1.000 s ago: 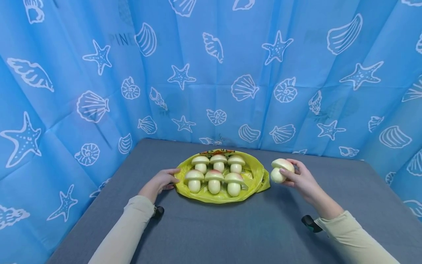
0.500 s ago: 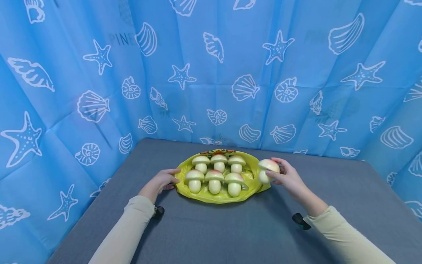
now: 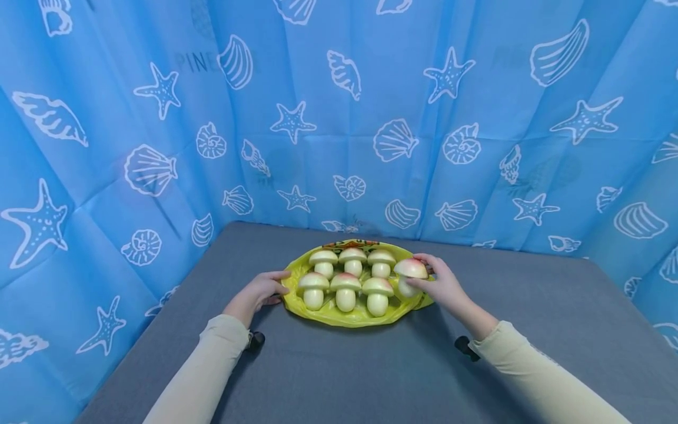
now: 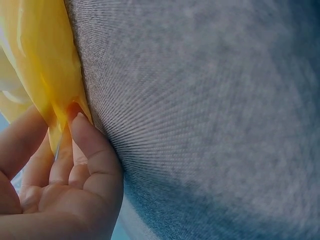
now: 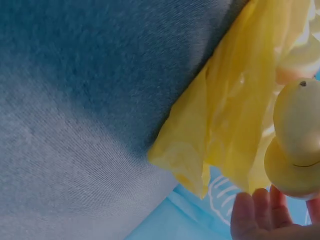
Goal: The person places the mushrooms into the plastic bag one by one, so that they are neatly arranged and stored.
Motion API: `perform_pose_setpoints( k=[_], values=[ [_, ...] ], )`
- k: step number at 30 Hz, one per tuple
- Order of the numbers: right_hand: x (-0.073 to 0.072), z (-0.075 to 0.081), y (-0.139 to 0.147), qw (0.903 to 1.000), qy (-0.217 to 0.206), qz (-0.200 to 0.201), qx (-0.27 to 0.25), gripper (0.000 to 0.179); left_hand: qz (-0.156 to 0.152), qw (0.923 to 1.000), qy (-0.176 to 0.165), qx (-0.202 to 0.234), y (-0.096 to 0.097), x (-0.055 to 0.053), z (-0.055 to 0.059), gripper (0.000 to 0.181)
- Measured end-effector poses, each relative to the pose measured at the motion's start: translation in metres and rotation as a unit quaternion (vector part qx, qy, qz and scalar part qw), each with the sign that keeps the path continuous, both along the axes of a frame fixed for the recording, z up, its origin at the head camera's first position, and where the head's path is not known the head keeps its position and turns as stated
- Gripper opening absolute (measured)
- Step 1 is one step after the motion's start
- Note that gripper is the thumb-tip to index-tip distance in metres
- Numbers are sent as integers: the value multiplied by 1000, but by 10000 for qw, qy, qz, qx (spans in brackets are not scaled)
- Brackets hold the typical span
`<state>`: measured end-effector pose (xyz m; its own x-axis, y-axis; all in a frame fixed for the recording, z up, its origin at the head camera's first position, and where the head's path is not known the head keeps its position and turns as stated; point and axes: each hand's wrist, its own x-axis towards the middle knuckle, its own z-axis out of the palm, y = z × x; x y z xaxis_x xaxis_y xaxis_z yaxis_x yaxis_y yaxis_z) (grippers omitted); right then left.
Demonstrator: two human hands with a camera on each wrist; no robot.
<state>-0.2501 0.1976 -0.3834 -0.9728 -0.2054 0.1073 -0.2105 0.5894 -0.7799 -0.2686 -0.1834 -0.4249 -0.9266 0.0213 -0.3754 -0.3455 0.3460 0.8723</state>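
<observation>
A yellow plastic bag (image 3: pixel 339 320) lies spread on the table, its rim turned up in an oval. Several glossy cream mushrooms (image 3: pixel 346 299) stand upright on it in two rows, some caps tinged pink. My left hand (image 3: pixel 258 294) pinches the bag's left edge; the left wrist view shows the gathered plastic (image 4: pixel 47 55) between fingers and thumb. Over the bag's right end, my right hand (image 3: pixel 444 287) holds another mushroom (image 3: pixel 411 269) by its side, stem down. In the right wrist view this mushroom (image 5: pixel 300 125) partly leaves the frame, with fingertips (image 5: pixel 243 205) beside its cap.
The table (image 3: pixel 339 377) is covered in grey cloth. Behind and to the left hangs a blue curtain (image 3: pixel 328 159) with white shells and starfish. Dark wrist cameras sit under both wrists, one of them the right wrist camera (image 3: pixel 467 348).
My right hand has carried its mushroom leftward, from beside the bag to over its right end. The left hand and the other mushrooms have stayed in place.
</observation>
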Motion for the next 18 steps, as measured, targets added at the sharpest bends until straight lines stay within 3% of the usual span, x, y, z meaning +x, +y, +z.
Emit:
perform_pose_setpoints(
  k=[5, 18],
  values=[
    [-5, -5, -7, 9987, 206, -158, 431, 58, 23, 10000, -29, -7, -1, -1, 1, 57],
    [-9, -18, -16, 9962, -130, -482, 707, 57, 157, 9998, -126, -31, -1, -2, 1, 57]
  ],
)
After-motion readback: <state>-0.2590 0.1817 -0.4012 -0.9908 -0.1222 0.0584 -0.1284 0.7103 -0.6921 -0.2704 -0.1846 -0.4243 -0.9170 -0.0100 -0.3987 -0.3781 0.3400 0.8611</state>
